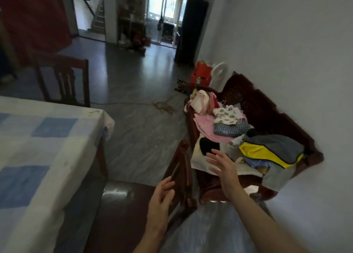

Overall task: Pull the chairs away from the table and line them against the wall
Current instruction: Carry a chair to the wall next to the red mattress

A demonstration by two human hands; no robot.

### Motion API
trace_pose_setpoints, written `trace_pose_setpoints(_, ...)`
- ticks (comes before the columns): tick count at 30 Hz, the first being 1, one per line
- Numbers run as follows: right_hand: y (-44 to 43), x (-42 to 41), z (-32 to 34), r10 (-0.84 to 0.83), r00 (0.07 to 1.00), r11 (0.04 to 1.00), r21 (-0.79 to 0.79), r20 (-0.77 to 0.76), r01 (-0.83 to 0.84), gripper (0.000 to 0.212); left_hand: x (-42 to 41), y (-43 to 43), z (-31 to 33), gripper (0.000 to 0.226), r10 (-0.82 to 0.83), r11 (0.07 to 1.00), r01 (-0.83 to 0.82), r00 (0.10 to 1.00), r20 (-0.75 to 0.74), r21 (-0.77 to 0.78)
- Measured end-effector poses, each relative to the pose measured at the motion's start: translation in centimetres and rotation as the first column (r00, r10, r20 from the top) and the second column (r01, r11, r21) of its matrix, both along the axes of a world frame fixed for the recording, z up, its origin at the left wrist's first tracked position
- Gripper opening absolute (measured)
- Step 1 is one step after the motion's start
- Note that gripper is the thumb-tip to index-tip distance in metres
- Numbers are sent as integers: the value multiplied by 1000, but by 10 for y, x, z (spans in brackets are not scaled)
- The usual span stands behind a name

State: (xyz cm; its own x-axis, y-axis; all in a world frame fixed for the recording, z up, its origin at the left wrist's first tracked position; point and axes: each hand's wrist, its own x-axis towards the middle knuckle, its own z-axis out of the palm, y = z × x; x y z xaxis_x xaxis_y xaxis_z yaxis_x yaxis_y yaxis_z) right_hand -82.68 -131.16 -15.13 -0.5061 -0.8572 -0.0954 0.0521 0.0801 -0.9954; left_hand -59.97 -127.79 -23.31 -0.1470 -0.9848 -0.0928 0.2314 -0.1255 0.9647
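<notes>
- Far left: table (57, 138) under a blue-and-white checked cloth (38, 130). One dark wooden chair (65, 81) stands at its far side, back toward me, apparently tucked in; not yet dealt with.
- Centre bottom: a second dark wooden chair, glossy seat (118, 201) just beside the table edge, its backrest (181, 168) rising toward the right. This is the one in hand.
- My left hand (161, 201) is at the backrest, fingers loosely curled about a slat or rail. Motion blur; I cannot tell whether it grips firmly or only touches.
- My right hand (223, 172) is spread, fingers apart, in the air just right of the backrest, holding nothing. The two hands are apart, one on each side of the back.
- Right: carved wooden bench (267, 107) against the white wall (286, 43), heaped with folded clothes (229, 125). Chair back stands very near the bench arm.
- Judgement: get both hands on the top rail before moving; one-handed, the chair would likely twist.
- Judgement: lift slightly rather than drag on the polished floor (137, 138), and turn the back toward the wall.
- Risk: bench takes much of this wall; free wall must be found beside it. Loose cord (124, 104) on the floor could snag a leg.
</notes>
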Motion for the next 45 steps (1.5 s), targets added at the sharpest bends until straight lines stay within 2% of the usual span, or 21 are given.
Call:
trace_pose_setpoints(3,-65,-19,-19,132,991,991,28,-27,-131,24,-18,3,-15,47,64,995,-56,991,114,-77)
trace_pose_setpoints(7,-149,-37,-53,318,948,948,31,-20,-317,21,-57,22,-27,45,298,950,-270,936,188,-159)
trace_pose_setpoints(10,-193,-49,-86,429,903,903,29,19,-430,24,-104,41,-33,38,468,884,-438,842,268,-165)
trace_pose_setpoints(13,-214,-54,-115,551,830,831,27,85,-555,25,-142,48,-39,35,614,784,-591,696,372,-188)
trace_pose_setpoints(16,-222,-54,-126,640,756,758,46,136,-650,25,-159,32,-37,31,725,676,-717,609,321,-169)
trace_pose_setpoints(19,-229,-51,-127,659,735,737,57,161,-674,20,-161,14,-43,28,816,565,-812,524,244,-146)
trace_pose_setpoints(21,-233,-50,-126,677,717,719,61,165,-692,19,-162,8,-48,26,837,535,-837,506,210,-116)
trace_pose_setpoints(25,-234,-49,-126,699,692,690,81,182,-719,16,-162,7,-54,30,838,539,-832,511,193,-135)
trace_pose_setpoints(35,-237,-50,-130,738,646,636,120,195,-762,23,-174,4,-68,20,894,441,-893,430,125,-85)
trace_pose_setpoints(37,-239,-47,-132,740,638,629,119,210,-768,17,-175,0,-70,21,909,409,-910,401,117,-62)
trace_pose_setpoints(39,-241,-43,-134,718,650,641,128,249,-757,9,-176,-6,-71,27,927,364,-930,357,111,-43)
trace_pose_setpoints(43,-247,-33,-133,630,702,721,86,330,-688,26,-175,-17,-69,38,938,339,-939,333,92,-54)
trace_pose_setpoints(45,-250,-29,-127,618,707,730,83,343,-679,30,-169,-23,-61,39,946,322,-944,318,58,-68)
